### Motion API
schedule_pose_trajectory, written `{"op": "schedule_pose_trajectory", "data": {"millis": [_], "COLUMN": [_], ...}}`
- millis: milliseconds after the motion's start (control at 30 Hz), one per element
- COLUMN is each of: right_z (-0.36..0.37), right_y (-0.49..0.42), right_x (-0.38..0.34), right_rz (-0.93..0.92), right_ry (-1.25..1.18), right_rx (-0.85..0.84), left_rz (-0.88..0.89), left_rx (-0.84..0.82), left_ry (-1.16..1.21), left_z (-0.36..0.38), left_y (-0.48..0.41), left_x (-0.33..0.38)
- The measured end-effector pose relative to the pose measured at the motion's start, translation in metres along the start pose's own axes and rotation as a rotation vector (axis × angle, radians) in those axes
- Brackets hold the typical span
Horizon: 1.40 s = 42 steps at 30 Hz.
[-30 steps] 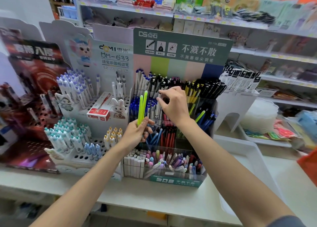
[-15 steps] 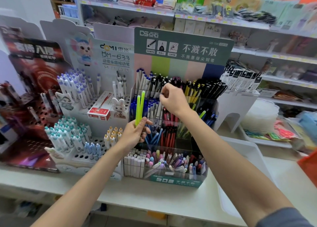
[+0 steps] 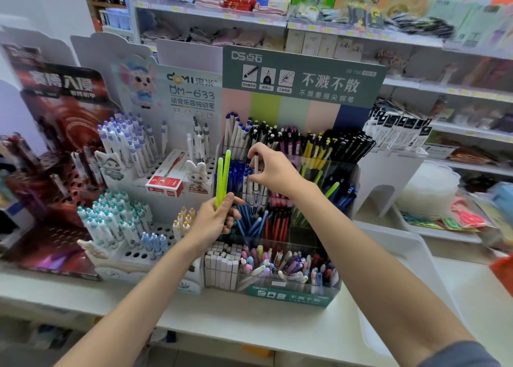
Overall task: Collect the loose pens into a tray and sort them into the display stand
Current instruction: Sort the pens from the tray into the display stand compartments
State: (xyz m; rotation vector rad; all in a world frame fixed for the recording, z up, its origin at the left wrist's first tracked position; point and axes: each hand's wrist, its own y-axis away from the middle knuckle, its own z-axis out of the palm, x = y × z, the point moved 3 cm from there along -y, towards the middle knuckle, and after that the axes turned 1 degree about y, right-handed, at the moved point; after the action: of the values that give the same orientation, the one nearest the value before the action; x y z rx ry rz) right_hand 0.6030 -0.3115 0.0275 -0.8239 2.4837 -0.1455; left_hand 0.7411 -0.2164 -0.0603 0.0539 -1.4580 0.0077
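Shop counter [image 3: 222,316], display stand [image 3: 288,296] — green pens [image 3: 227,172] gripped upright by left hand [image 3: 213,223], white pen [image 3: 256,164] pinched by right hand [image 3: 274,172].

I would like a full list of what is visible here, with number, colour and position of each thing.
counter: one, white, under the stands
display stand: one, clear with green header, centre of counter
tray: one, white, right of the display stand
white stand: one, white, left of the display stand
red box: one, red and white, on the white stand
green pens: two, neon green, held upright before the display stand
white pen: one, white with blue tip, pinched above the display stand
left hand: one, holds the green pens
right hand: one, pinches the white pen
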Motion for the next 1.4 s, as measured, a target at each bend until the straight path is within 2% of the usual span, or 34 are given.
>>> {"op": "schedule_pose_trajectory", "data": {"millis": [233,333,467,667,733,833,900,967,1267,1400], "right_z": [0.013,0.013,0.006,-0.02,-0.031,-0.019,-0.01,-0.007,0.006,0.006], "right_y": [0.005,0.001,0.002,-0.005,-0.01,-0.003,0.003,0.005,0.003,0.008], "right_x": [0.001,0.003,0.01,0.013,0.011,0.014,0.016,0.016,0.008,0.003], "right_rz": [-0.033,0.009,0.078,0.087,0.066,0.054,0.039,0.063,0.0,0.006], "right_ry": [0.009,0.022,-0.19,-0.291,-0.219,-0.069,-0.021,-0.072,0.064,-0.086], "right_rx": [0.184,0.176,0.112,0.275,0.25,0.127,0.164,0.209,0.232,0.321], "left_rz": [-0.007,-0.012,-0.013,-0.014,-0.018,-0.01,-0.001,0.001,0.012,0.017], "left_rx": [0.012,0.008,0.007,0.013,0.009,0.002,0.004,0.006,-0.02,-0.007], "left_ry": [-0.017,-0.013,-0.013,0.012,0.02,0.017,0.01,0.002,-0.02,0.005], "left_z": [0.001,0.002,0.003,-0.003,-0.003,0.001,0.002,0.001,0.01,0.008], "left_y": [-0.001,-0.002,-0.004,-0.007,-0.008,-0.008,-0.008,-0.008,-0.007,-0.005], "left_x": [-0.004,-0.005,-0.005,-0.009,-0.01,-0.008,-0.007,-0.007,-0.004,-0.003]}}
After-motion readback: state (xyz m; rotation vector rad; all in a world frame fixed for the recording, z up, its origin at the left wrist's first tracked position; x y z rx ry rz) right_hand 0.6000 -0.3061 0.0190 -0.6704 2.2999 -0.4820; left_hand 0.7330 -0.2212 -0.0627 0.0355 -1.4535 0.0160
